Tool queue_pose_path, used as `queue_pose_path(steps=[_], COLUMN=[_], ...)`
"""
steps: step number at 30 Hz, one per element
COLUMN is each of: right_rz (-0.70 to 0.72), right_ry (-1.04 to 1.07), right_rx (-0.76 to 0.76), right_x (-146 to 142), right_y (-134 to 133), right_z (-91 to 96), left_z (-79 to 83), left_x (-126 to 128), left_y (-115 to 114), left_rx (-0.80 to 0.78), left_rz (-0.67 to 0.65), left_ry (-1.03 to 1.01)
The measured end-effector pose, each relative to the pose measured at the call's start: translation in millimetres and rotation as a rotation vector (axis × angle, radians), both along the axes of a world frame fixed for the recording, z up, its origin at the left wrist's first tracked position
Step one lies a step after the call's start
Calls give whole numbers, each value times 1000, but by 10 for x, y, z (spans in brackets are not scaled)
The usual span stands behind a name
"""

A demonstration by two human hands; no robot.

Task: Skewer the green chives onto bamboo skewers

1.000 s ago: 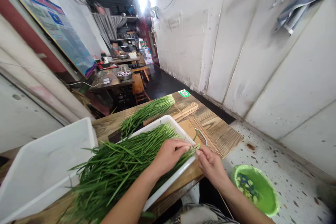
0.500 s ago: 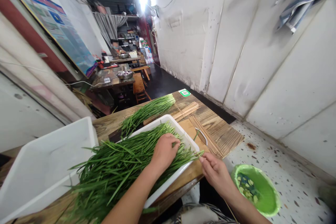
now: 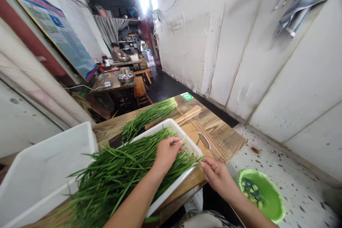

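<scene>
A white tray (image 3: 192, 145) on the wooden table (image 3: 227, 133) holds a big heap of green chives (image 3: 125, 167). My left hand (image 3: 167, 152) rests on the heap near the tray's right end, its fingers pinched on a chive stalk. My right hand (image 3: 217, 175) hovers at the table's front edge just right of the tray, fingers closed on a thin bamboo skewer whose tip points into the chive ends. Loose bamboo skewers (image 3: 208, 139) lie spread on the table beyond my right hand.
A second bundle of chives (image 3: 149, 114) lies behind the tray. An empty white bin (image 3: 45, 164) stands at the left. A green lined bucket (image 3: 260, 192) with scraps sits on the floor at the right. A metal tool (image 3: 204, 139) lies on the skewers. Tables and stools fill the far room.
My left hand moved back from the tray's right rim onto the chive heap and pinched a stalk. My right hand drew slightly down and right with the skewer.
</scene>
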State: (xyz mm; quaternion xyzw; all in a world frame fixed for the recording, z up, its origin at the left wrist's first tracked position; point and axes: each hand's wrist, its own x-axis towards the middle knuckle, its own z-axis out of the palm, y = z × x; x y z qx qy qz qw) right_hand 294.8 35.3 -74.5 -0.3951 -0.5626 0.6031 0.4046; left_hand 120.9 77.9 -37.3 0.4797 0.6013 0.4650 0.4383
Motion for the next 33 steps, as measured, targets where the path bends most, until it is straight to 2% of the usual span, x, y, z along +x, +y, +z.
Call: queue_pose_path(steps=[17,33], right_rz=[4,-8], right_ry=[-38,-43], right_rx=[10,1], right_x=[11,7], right_y=[4,-12], right_z=[14,1], left_z=[-21,-32], left_x=[-18,-19], left_y=[6,-2], left_rx=[-15,17], left_rz=[25,-10], left_ry=[-99,-34])
